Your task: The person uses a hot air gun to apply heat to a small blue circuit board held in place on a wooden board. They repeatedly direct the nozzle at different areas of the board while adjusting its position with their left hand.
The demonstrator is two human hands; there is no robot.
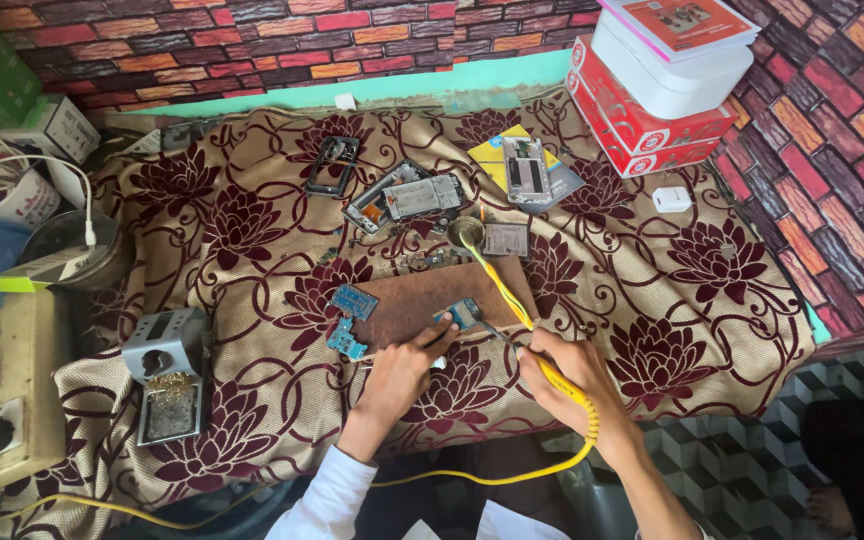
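Fingers of my right hand [564, 368] close in a pen-like grip around the yellow soldering iron [552, 372], whose dark tip slants up and left to the small blue circuit board [460, 315]. My left hand [404, 370] lies just beside it, fingertips pinched narrow on the near edge of that board, pinning it to the brown wooden block [422, 300]. The block lies on the worktop [252, 250], which is covered with a maroon flowered cloth. The iron's yellow cable [492, 478] loops down past my right wrist and runs left under my arms. A second yellow-handled tool [497, 285] lies across the block, its round metal end near a small grey part. Two more blue boards [350, 318] sit at the block's left edge. Farther up are opened phone frames [407, 198]. Well apart on the left stands a grey iron stand [164, 385] holding brass wool. Red and white boxes [652, 90] are stacked at the upper right.
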